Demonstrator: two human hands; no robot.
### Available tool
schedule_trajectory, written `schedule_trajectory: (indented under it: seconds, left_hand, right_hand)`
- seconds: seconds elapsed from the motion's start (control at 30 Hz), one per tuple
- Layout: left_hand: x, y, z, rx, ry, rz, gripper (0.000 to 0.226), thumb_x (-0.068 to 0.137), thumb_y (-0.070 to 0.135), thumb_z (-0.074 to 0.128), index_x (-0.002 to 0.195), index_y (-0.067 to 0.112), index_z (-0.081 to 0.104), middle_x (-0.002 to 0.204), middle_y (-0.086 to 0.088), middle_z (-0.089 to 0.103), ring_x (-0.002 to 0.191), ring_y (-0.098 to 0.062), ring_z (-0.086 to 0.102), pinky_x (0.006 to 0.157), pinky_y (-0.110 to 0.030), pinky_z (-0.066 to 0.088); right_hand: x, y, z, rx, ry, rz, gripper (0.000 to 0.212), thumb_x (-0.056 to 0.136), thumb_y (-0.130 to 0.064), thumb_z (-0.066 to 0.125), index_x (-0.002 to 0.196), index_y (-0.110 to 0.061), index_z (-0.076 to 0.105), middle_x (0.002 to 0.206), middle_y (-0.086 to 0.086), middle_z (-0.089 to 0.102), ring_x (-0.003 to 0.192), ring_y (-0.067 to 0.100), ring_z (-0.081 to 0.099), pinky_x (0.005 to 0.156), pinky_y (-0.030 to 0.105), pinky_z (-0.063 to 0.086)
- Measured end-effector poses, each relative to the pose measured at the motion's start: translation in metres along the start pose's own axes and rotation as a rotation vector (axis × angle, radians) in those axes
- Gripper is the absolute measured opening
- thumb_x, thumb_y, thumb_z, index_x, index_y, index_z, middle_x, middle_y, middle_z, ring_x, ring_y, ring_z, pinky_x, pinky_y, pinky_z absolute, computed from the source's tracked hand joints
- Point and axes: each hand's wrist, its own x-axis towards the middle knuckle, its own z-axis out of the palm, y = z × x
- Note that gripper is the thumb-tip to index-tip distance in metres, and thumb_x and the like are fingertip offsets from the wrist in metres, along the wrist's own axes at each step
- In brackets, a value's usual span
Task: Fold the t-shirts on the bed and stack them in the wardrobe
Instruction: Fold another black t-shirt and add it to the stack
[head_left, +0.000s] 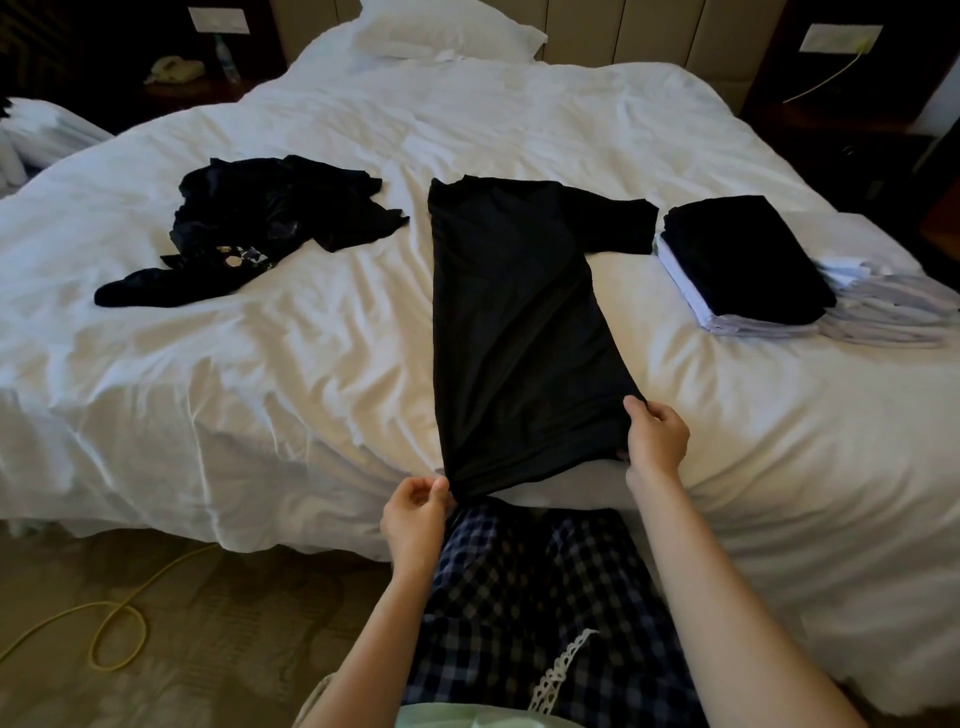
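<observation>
Black jersey, thin and soft: the t-shirt (519, 322) lies stretched on the white bed (260, 364) in the middle of the view. Its collar end points toward twelve o'clock and its hem toward six o'clock, at the near edge of the mattress. One long side seems already folded in, and one sleeve sticks out toward three o'clock. I judge it light and limp, so it will sag and wrinkle if it is lifted by one point. The two hem corners are the good places to hold, and it should slide easily on the sheet. The left hand (413, 514) pinches the hem corner at seven o'clock between thumb and fingers. The right hand (657, 439) grips the other hem corner at five o'clock, fingers curled over the edge, the forearm reaching up from below. A heap of unfolded dark clothes (270, 223) lies at ten o'clock, and a folded stack (748, 260) at two o'clock.
</observation>
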Motion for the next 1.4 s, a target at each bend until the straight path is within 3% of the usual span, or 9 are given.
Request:
schedule_trajectory:
  seconds: [0.27,0.43,0.63,0.73,0.83,0.9,1.03,1.17,1.4]
  left_hand:
    - [-0.024,0.025,0.062,0.748,-0.142,0.921,0.067,0.059,0.038,0.079,0.115,0.015,0.051,0.108,-0.002,0.058,0.098,-0.019,0.053,0.08,-0.029,0.044]
    - [-0.003,0.053,0.069,0.661,-0.196,0.788,0.017,0.091,0.017,0.053,0.106,0.011,0.057,0.095,-0.005,0.063,0.085,-0.026,0.06,0.069,-0.033,0.041]
    - [0.001,0.042,0.06,0.779,-0.327,0.945,0.046,0.074,0.032,0.074,0.111,0.011,0.056,0.099,-0.003,0.059,0.089,-0.021,0.057,0.073,-0.031,0.045]
    - [0.001,0.027,0.063,1.013,-0.273,0.977,0.066,0.045,0.027,0.083,0.104,0.014,0.059,0.09,-0.002,0.061,0.077,-0.022,0.063,0.063,-0.03,0.051]
    - [0.006,0.031,0.062,0.958,-0.307,0.898,0.052,0.071,0.011,0.067,0.121,0.01,0.053,0.109,-0.006,0.055,0.097,-0.029,0.056,0.078,-0.034,0.044]
    - [0.008,0.036,0.06,0.82,-0.327,0.845,0.035,0.086,0.009,0.053,0.12,0.007,0.05,0.108,-0.008,0.054,0.099,-0.028,0.052,0.077,-0.032,0.04]
    - [0.006,0.051,0.055,0.497,-0.24,0.694,0.024,0.093,0.009,0.047,0.117,0.009,0.05,0.093,-0.001,0.056,0.084,-0.021,0.057,0.064,-0.026,0.034]
    - [0.012,0.066,0.057,0.464,-0.302,0.676,0.031,0.096,0.011,0.045,0.127,0.011,0.046,0.094,0.0,0.06,0.085,-0.021,0.06,0.064,-0.023,0.037]
    - [0.02,0.065,0.052,0.416,-0.337,0.615,0.038,0.094,0.005,0.047,0.13,0.017,0.049,0.117,-0.002,0.061,0.101,-0.014,0.058,0.086,-0.025,0.046]
  right_hand:
    - [-0.001,-0.025,-0.003,0.431,-0.161,0.395,0.018,0.092,-0.005,0.051,0.075,-0.01,0.049,0.076,0.004,0.049,0.054,0.015,0.038,0.03,0.011,0.026]
    - [-0.006,-0.031,-0.015,0.553,-0.234,0.355,0.013,0.093,-0.009,0.053,0.08,-0.01,0.054,0.079,0.004,0.055,0.057,0.014,0.046,0.034,0.012,0.034]
    - [-0.016,-0.007,-0.014,0.571,-0.368,0.367,0.034,0.095,0.002,0.027,0.086,-0.009,0.057,0.078,0.011,0.059,0.076,0.023,0.052,0.065,0.033,0.048]
    - [-0.021,-0.002,-0.009,0.345,-0.333,0.255,0.047,0.086,0.018,0.021,0.107,0.0,0.06,0.066,0.009,0.053,0.055,0.015,0.043,0.053,0.022,0.042]
    - [-0.023,0.003,-0.015,0.36,-0.566,0.247,0.051,0.09,0.016,0.025,0.126,-0.006,0.052,0.083,0.014,0.06,0.067,0.021,0.058,0.056,0.025,0.054]
    - [-0.026,0.002,-0.02,0.44,-0.777,0.347,0.031,0.1,-0.012,0.037,0.126,-0.018,0.052,0.101,0.015,0.063,0.085,0.03,0.068,0.06,0.031,0.058]
    - [-0.022,0.002,-0.012,0.644,-0.711,0.498,0.028,0.095,-0.009,0.032,0.118,-0.009,0.049,0.093,0.017,0.067,0.069,0.024,0.07,0.049,0.024,0.052]
    - [-0.023,0.01,0.003,0.033,-0.722,0.287,0.034,0.092,0.012,0.027,0.114,-0.005,0.047,0.12,0.019,0.061,0.061,0.015,0.065,0.046,0.018,0.044]
    - [-0.022,0.033,0.007,-1.315,-0.635,-0.965,0.051,0.084,-0.016,0.057,0.135,-0.024,0.05,0.132,0.006,0.048,0.121,0.029,0.04,0.096,0.034,0.033]
